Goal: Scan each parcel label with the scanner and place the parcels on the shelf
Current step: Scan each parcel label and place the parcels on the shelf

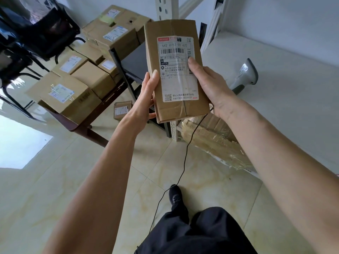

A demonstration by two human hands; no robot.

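White shelf [275,74] bare except scanner [246,74]; my left hand [146,96] and right hand [207,83] grip one parcel [176,70], unscanned I judge; more parcels [88,70] wait far left.

The white label [177,68] on the parcel [174,70] reads "642 U753 00 622" above a barcode; smaller Chinese print below it is mostly too blurred to read.

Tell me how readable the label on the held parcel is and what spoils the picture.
Head view: the parcel held in both hands is sharp, and its label shows barcode and digits, though clear tape adds mild glare. Wide-angle distortion bends the shelf edges; a bright window reflection washes out the floor at left.
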